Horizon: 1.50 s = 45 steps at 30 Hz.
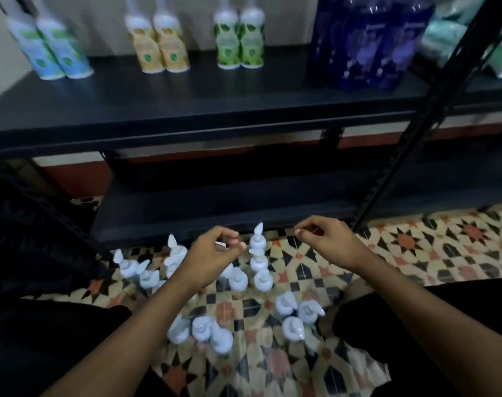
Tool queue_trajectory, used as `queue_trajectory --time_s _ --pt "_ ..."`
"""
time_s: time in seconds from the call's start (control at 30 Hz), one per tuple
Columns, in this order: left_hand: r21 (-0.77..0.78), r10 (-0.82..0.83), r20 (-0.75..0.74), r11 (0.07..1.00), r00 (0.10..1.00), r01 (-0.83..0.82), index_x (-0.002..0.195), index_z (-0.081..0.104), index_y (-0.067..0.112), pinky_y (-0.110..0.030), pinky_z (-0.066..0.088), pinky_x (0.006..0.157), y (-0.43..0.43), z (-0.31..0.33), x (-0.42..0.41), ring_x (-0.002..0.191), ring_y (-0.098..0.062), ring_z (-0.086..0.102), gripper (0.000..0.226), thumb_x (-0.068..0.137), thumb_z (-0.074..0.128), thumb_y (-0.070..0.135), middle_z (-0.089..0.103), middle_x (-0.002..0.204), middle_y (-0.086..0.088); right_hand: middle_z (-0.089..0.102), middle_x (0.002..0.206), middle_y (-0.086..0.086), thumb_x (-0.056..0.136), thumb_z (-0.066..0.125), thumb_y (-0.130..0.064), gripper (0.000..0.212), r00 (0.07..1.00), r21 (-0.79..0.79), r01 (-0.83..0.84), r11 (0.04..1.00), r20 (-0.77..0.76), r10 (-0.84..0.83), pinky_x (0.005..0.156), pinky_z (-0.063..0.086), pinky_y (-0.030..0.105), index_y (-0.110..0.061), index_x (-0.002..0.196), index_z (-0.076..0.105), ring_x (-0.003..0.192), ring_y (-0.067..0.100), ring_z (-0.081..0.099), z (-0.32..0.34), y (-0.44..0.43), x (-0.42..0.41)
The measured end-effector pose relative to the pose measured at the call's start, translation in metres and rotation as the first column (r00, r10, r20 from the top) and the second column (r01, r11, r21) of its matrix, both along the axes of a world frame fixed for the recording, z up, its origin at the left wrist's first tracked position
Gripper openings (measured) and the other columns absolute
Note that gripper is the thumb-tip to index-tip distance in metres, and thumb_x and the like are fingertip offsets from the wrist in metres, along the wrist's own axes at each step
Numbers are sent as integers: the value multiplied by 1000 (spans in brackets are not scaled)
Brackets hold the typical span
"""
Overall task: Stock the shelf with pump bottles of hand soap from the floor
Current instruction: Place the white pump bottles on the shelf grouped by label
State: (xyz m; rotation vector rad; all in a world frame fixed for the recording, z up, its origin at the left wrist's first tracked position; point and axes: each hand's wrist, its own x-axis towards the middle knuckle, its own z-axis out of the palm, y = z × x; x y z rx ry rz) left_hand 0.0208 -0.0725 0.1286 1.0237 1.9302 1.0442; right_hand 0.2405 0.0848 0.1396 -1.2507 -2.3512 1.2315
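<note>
White pump bottles (262, 279) stand in loose clusters on the tiled floor (401, 253), under and just short of the fingers. Their heads point up, so each can be lifted by its neck. The left hand (212, 255) hovers over the middle cluster, fingers curled about a white nozzle (220, 244) (blur hides whether they actually pinch it). The right hand (330, 239) hangs to the right of that cluster, fingers loosely curled and holding nothing, likely poised for a second pick. Just beyond both sets of fingertips runs the low black shelf (215, 213), probably where the bottles are to go; none stands on it yet.
</note>
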Motion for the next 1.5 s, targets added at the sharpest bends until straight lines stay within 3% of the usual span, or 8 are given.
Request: queue_trajectory --time_s 0.17,0.37,0.5,0.9,1.13,1.27,1.43,1.5 --pt "-168 -133 -5 977 991 130 103 67 20 -16 49 73 16 -59 21 87 -7 65 19 87 75 27 69 103 3 71 99 -8 91 65 -34 21 974 -137 -20 990 220 50 85 56 35 -25 110 70 90 12 67 -52 16 19" --pt "-307 -375 83 871 923 382 89 60 28 -32 52 82 20 -139 63 90 -14 65 27 71 74 42 67 92 0 62 125 8 91 68 -23 45 830 -316 -125 941 486 273 86 48 31 -17 134 58 110 25 60 -111 22 42" --pt "-336 -427 42 846 903 415 90 55 26 -25 39 70 22 -174 77 79 -14 57 21 78 72 22 54 77 15 53 137 8 72 86 -46 90 741 -346 -25 938 623 249 100 48 46 -40 148 38 119 30 55 -213 44 89" --pt "-386 -650 -74 718 756 579 154 37 14 -38 40 108 53 -247 64 135 -30 47 75 84 65 16 47 149 -12 60 122 12 77 70 -32 82 809 -255 -234 938 484 333 81 53 39 -28 154 39 101 36 63 -261 -1 84" --pt "-335 -659 -79 724 748 602 133 59 17 -38 49 95 69 -260 62 120 -21 58 50 83 56 15 62 128 -5 65 109 12 72 71 -37 63 825 -175 -328 928 426 372 74 51 37 -18 131 62 92 36 65 -266 8 73" --pt "-277 -614 -143 778 776 564 135 59 11 -34 48 96 72 -253 60 120 -25 60 57 78 69 15 67 127 -10 66 117 9 66 50 -60 78 898 -206 -169 964 370 237 83 51 38 -20 132 60 104 33 63 -256 15 76" --pt "-254 -627 -144 771 766 583 98 54 46 -40 52 81 79 -214 53 90 -17 62 35 75 71 25 65 93 11 61 121 -11 75 82 -54 70 943 -172 44 984 332 16 91 33 11 -27 135 57 113 13 55 -212 31 81" --pt "-229 -592 -161 801 790 553 96 54 46 -32 50 75 82 -186 52 87 -13 62 33 75 74 29 64 90 13 66 117 -12 59 73 -82 87 944 -169 152 974 316 -92 103 36 29 -36 131 57 113 17 58 -195 37 82"
